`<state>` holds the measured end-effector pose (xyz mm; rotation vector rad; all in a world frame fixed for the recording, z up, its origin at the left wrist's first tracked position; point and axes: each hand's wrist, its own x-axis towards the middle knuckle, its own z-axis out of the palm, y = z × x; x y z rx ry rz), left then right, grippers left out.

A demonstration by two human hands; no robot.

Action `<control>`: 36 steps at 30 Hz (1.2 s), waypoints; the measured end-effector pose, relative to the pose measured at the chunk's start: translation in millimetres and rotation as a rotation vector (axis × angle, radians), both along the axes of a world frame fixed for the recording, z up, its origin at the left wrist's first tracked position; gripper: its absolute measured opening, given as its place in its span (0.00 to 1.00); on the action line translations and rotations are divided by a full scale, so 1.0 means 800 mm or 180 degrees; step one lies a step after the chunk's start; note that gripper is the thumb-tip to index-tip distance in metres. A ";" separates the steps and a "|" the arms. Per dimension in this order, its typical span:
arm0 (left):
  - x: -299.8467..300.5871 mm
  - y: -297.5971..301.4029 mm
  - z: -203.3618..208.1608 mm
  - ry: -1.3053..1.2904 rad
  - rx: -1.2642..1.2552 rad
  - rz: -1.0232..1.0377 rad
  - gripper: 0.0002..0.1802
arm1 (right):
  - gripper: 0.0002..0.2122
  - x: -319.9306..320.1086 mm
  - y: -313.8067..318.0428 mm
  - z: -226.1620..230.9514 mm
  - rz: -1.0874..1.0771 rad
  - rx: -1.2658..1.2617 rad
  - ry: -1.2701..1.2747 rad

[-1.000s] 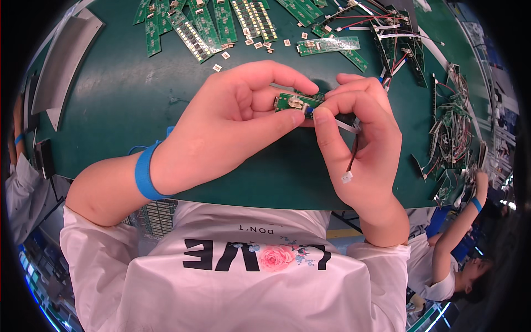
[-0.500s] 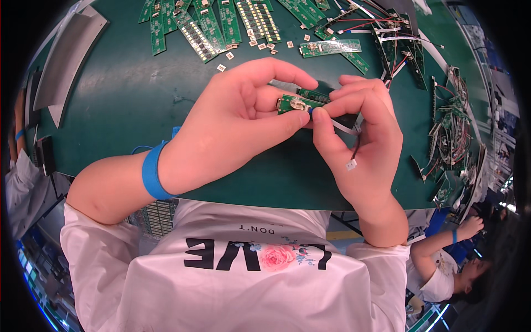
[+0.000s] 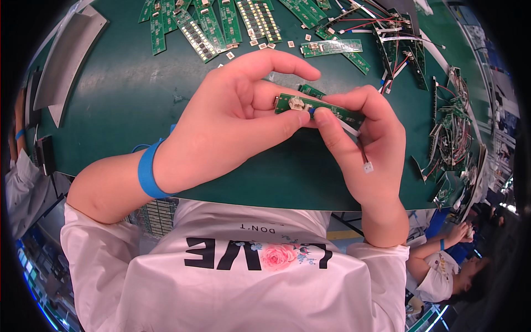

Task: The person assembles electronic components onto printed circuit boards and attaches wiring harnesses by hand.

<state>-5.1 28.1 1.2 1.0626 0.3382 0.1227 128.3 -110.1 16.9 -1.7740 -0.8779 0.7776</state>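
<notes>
Between both hands is a narrow green circuit board (image 3: 285,103) with a pale connector near its left end. My left hand (image 3: 238,110) pinches that end, thumb below and fingers behind, its index finger arched above. My right hand (image 3: 365,127) grips the board farther right, thumb on its lower edge beside a blue-tipped white flat cable (image 3: 349,129). A small white plug (image 3: 368,167) on a dark lead hangs over my right palm. Part of another green board (image 3: 311,90) shows just behind the held one; whether it is held I cannot tell.
Green circuit boards (image 3: 207,25) lie along the far edge, with small white connectors (image 3: 230,55) scattered before them. Wired boards (image 3: 387,50) and a tangled heap of them (image 3: 453,133) are at right. A bent grey panel (image 3: 69,61) stands far left. Another person (image 3: 442,271) sits at lower right.
My right hand has shifted slightly right and down, its fingers closing lower on the board. More of the board's right part now shows. The dangling plug has swung right.
</notes>
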 end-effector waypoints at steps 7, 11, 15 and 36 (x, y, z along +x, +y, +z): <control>0.000 -0.001 0.001 0.0123 0.0231 0.0146 0.23 | 0.09 -0.004 0.002 -0.015 0.0048 0.0270 -0.0516; 0.000 -0.003 0.002 0.0186 0.0350 0.0314 0.22 | 0.09 -0.009 0.002 -0.015 0.0122 0.0325 -0.0835; 0.002 0.002 0.005 0.0378 0.0493 0.0164 0.23 | 0.09 -0.007 0.004 -0.017 0.0103 0.0384 -0.0905; 0.002 -0.007 -0.005 -0.0401 0.0372 0.0865 0.11 | 0.21 0.013 0.007 -0.011 0.0010 0.1574 0.0225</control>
